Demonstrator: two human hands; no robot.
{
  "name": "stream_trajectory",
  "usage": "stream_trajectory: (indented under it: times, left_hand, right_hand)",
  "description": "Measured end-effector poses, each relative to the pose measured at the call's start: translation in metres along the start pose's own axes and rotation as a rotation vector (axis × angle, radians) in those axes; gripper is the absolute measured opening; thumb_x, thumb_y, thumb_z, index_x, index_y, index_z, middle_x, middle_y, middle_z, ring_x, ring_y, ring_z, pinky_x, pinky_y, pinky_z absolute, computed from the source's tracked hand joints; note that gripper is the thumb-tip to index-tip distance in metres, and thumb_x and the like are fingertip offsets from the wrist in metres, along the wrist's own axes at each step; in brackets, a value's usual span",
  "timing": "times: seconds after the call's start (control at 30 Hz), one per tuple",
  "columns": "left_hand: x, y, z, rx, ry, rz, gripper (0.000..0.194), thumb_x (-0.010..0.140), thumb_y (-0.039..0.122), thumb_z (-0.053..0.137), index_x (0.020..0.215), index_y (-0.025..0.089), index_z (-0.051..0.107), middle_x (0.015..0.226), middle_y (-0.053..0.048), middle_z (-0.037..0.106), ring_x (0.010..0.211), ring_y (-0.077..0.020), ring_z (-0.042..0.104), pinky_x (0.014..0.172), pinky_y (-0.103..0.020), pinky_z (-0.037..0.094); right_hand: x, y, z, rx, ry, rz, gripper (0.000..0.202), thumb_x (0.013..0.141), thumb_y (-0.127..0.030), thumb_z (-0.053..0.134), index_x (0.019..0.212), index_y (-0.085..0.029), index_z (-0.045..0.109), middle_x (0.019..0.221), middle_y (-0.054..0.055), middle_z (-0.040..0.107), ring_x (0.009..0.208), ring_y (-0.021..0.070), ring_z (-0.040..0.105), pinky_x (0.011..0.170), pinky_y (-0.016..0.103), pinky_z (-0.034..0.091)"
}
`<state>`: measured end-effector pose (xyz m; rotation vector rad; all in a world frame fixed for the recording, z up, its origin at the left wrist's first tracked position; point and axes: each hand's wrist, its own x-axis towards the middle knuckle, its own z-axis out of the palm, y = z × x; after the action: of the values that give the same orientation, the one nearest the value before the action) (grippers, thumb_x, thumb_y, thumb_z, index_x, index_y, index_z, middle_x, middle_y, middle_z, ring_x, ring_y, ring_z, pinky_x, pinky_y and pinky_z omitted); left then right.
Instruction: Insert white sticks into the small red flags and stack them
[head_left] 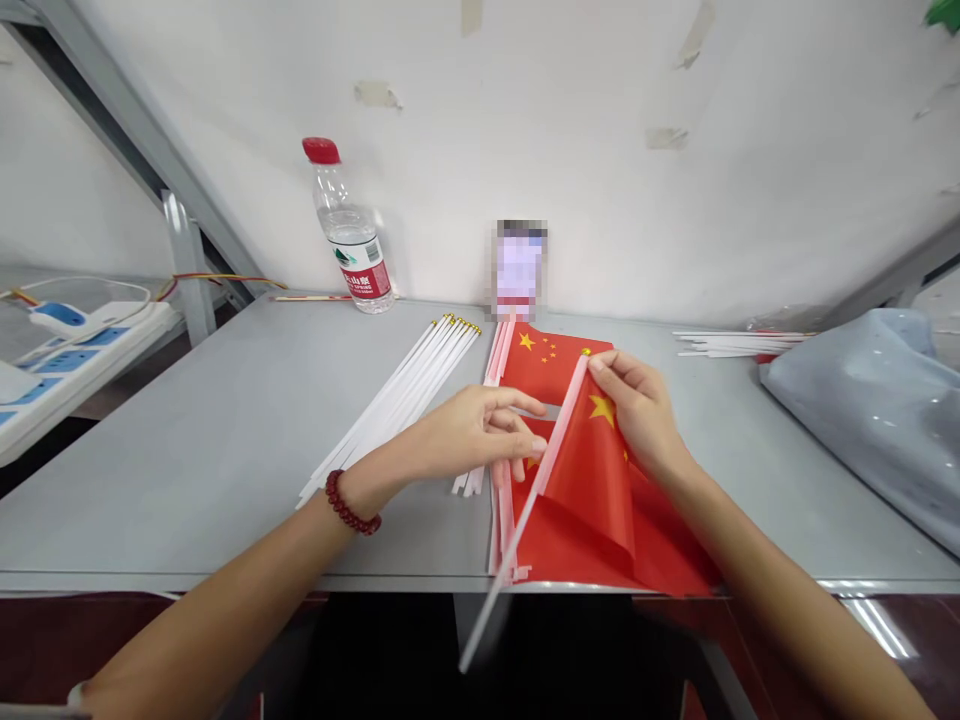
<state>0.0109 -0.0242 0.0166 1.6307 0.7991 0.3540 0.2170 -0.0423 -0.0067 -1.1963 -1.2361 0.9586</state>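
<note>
Right hand: right hand (637,405) has thumb and forefinger pinched together at the upper end of the flag (589,490), just beside the gold tip (586,352).
Flag: red, yellow star showing; held slantwise above the laid flags, cloth hanging in a soft fold. Pale sleeve runs along its left edge.
Stick: white stick (487,620) comes out of the sleeve's lower end and slants down past the table's front edge; lower end blurred.
Left hand: left hand (495,435) is beside the sleeve, fingers loosely curled and parted, thumb apart from forefinger. Contact with the sleeve: cannot tell. Dark red bracelet (352,503) on the wrist.
Laid flags: laid flags (675,535) on the table (210,460) beneath the held one, sleeves to the left, partly overlapping.
Loose sticks: loose sticks (397,400) lie in a slanting bundle left of the flags, gold tips at the far end.
Back edge: bottle (360,265), red cap, upright; blurred-out phone (520,268) against the wall (540,130).
Right side: grey bag (874,410), with thin white rods (735,343) just beside it.
</note>
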Motion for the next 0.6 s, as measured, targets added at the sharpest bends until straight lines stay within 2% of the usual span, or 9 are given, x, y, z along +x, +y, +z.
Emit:
stream_trajectory:
  times: [0.1, 0.17, 0.23, 0.3, 0.4, 0.47, 0.53, 0.6]
  left_hand:
    - [-0.003, 0.003, 0.003, 0.005, -0.087, -0.058, 0.054, 0.076, 0.034, 0.063, 0.126, 0.018, 0.05, 0.063, -0.001, 0.067, 0.048, -0.014, 0.06, 0.041, -0.022, 0.041]
    - [-0.004, 0.004, 0.003, 0.031, -0.108, -0.07, 0.04, 0.075, 0.032, 0.064, 0.112, 0.017, 0.059, 0.054, 0.001, 0.063, 0.041, -0.0116, 0.054, 0.039, -0.021, 0.038]
    - [-0.004, 0.003, 0.003, 0.057, -0.095, -0.065, 0.021, 0.075, 0.033, 0.062, 0.088, 0.016, 0.064, 0.048, 0.002, 0.059, 0.036, -0.0096, 0.048, 0.037, -0.02, 0.037]
    - [-0.003, -0.001, 0.0, 0.079, -0.018, -0.062, 0.019, 0.076, 0.035, 0.06, 0.074, 0.017, 0.063, 0.046, 0.001, 0.057, 0.033, -0.0083, 0.045, 0.035, -0.019, 0.036]
    - [0.002, -0.007, -0.006, 0.135, 0.198, -0.045, 0.019, 0.076, 0.034, 0.059, 0.069, 0.017, 0.062, 0.047, 0.001, 0.058, 0.032, -0.0079, 0.044, 0.032, -0.018, 0.034]
    - [0.005, -0.011, -0.01, 0.176, 0.33, -0.042, 0.019, 0.075, 0.033, 0.059, 0.065, 0.018, 0.06, 0.046, 0.0, 0.057, 0.032, -0.0087, 0.045, 0.031, -0.018, 0.033]
    - [0.009, -0.013, -0.013, 0.193, 0.404, -0.066, 0.019, 0.074, 0.033, 0.057, 0.063, 0.018, 0.058, 0.046, 0.0, 0.056, 0.032, -0.0097, 0.045, 0.03, -0.019, 0.032]
    - [0.012, -0.016, -0.016, 0.224, 0.458, -0.086, 0.02, 0.074, 0.034, 0.056, 0.061, 0.018, 0.055, 0.046, 0.001, 0.054, 0.032, -0.0097, 0.044, 0.032, -0.021, 0.031]
  right_hand:
    - [0.008, 0.0, -0.01, 0.052, 0.166, -0.026, 0.023, 0.081, -0.04, 0.059, 0.071, -0.02, 0.053, 0.062, -0.003, 0.05, 0.05, 0.0102, 0.045, 0.05, 0.024, 0.038]
    - [0.013, 0.001, -0.018, 0.05, 0.264, -0.046, 0.024, 0.08, -0.039, 0.06, 0.069, -0.02, 0.053, 0.06, -0.004, 0.048, 0.048, 0.0099, 0.043, 0.048, 0.024, 0.037]
    - [0.018, 0.002, -0.025, 0.021, 0.325, -0.046, 0.022, 0.08, -0.039, 0.059, 0.072, -0.02, 0.054, 0.061, -0.003, 0.049, 0.05, 0.0108, 0.044, 0.05, 0.024, 0.038]
    - [0.023, 0.006, -0.03, -0.05, 0.352, -0.059, 0.02, 0.081, -0.04, 0.057, 0.079, -0.02, 0.056, 0.07, -0.001, 0.055, 0.058, 0.0131, 0.051, 0.055, 0.026, 0.042]
    - [0.024, 0.012, -0.03, -0.27, 0.386, -0.138, 0.02, 0.083, -0.04, 0.055, 0.091, -0.022, 0.058, 0.093, 0.004, 0.06, 0.085, 0.0189, 0.057, 0.074, 0.034, 0.046]
    - [0.02, 0.015, -0.025, -0.478, 0.417, -0.211, 0.023, 0.083, -0.039, 0.055, 0.097, -0.021, 0.058, 0.105, 0.007, 0.058, 0.103, 0.0239, 0.052, 0.089, 0.042, 0.041]
    - [0.012, 0.016, -0.017, -0.645, 0.423, -0.311, 0.025, 0.083, -0.037, 0.056, 0.102, -0.021, 0.057, 0.115, 0.01, 0.053, 0.114, 0.0271, 0.045, 0.097, 0.048, 0.034]
    - [0.005, 0.013, -0.009, -0.69, 0.33, -0.422, 0.025, 0.084, -0.034, 0.056, 0.106, -0.021, 0.055, 0.119, 0.011, 0.051, 0.116, 0.0268, 0.044, 0.096, 0.047, 0.036]
